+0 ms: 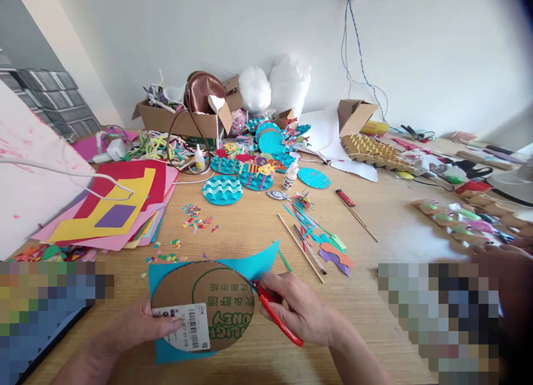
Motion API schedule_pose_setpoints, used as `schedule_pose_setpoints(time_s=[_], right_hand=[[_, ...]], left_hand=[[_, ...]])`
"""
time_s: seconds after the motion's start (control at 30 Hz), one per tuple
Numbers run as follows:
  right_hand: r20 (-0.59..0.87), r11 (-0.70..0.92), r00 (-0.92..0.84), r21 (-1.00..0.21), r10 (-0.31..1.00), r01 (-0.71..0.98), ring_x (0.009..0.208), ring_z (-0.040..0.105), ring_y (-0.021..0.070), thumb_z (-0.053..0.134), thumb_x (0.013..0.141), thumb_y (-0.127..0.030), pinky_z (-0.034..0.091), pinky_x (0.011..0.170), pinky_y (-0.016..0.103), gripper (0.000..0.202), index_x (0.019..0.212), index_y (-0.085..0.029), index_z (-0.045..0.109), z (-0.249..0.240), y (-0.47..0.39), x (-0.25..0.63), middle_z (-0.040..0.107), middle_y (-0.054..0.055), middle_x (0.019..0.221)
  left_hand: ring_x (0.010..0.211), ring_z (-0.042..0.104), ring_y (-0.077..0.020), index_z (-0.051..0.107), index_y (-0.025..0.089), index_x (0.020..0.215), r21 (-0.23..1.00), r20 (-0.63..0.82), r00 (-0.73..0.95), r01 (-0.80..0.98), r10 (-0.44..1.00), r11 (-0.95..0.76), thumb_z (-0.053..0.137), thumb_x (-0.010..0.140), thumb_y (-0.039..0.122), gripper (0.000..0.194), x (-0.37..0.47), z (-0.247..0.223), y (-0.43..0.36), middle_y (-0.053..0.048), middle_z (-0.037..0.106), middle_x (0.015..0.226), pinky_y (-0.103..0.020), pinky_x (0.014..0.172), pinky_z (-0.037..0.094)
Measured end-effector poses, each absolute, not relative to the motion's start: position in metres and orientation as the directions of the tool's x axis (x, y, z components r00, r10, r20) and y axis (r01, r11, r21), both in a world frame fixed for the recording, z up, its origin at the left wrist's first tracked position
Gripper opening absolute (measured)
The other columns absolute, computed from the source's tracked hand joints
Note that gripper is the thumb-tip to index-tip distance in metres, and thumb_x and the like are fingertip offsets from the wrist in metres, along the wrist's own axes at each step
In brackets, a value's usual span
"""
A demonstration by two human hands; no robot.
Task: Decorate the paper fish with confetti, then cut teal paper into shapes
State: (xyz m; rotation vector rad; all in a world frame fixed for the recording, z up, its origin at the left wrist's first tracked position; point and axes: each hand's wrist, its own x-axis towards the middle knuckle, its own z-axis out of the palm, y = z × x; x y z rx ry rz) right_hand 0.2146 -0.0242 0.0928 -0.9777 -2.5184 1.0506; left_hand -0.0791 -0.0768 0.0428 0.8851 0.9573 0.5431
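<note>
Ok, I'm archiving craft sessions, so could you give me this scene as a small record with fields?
left hand: holds cardboard disc, thumb on barcode label
right hand: holds red-handled scissors at the disc's right edge
backing: blue sheet, showing beyond the disc
table, left: stacked colored paper
table, middle: white glue bottles, wavy-striped blue disc
table, back: open cardboard box, brown bag
</note>
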Motion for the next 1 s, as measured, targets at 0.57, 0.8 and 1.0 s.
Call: schedule_pose_setpoints(time_s=[0.57,0.8,1.0], right_hand=[[0.011,0.567,-0.753,-0.666,0.658,0.485,0.052,0.031,0.0105,0.037,0.088,-0.036,0.026,0.051,0.023,0.027,0.068,-0.019,0.041,0.0942,-0.0248,0.214,0.042,-0.002,0.06],[-0.004,0.569,-0.742,-0.639,0.671,0.518,0.051,0.031,0.0103,0.039,0.087,-0.035,0.025,0.05,0.022,0.024,0.068,-0.02,0.042,0.096,-0.0251,0.2139,0.041,-0.002,0.06],[-0.031,0.572,-0.766,-0.646,0.642,0.506,0.053,0.035,0.0104,0.037,0.088,-0.035,0.028,0.051,0.022,0.024,0.072,-0.019,0.045,0.1014,-0.0258,0.2109,0.047,-0.001,0.063]], left_hand=[[0.087,0.065,-0.0326,0.072,0.021,0.085,0.827,-0.487,0.453,-0.035,0.747,0.561,0.07,0.062,0.038,0.029,-0.0759,0.0439,-0.0814,-0.006,0.073,0.081,-0.046,0.083,0.046],[0.082,0.067,-0.0305,0.073,0.021,0.082,0.842,-0.473,0.417,-0.046,0.776,0.538,0.073,0.059,0.041,0.03,-0.074,0.0458,-0.0828,-0.005,0.074,0.077,-0.043,0.079,0.049],[0.086,0.066,-0.0296,0.069,0.021,0.096,0.857,-0.425,0.49,-0.052,0.761,0.512,0.071,0.063,0.037,0.038,-0.0759,0.0501,-0.0821,-0.004,0.073,0.087,-0.041,0.078,0.05]])
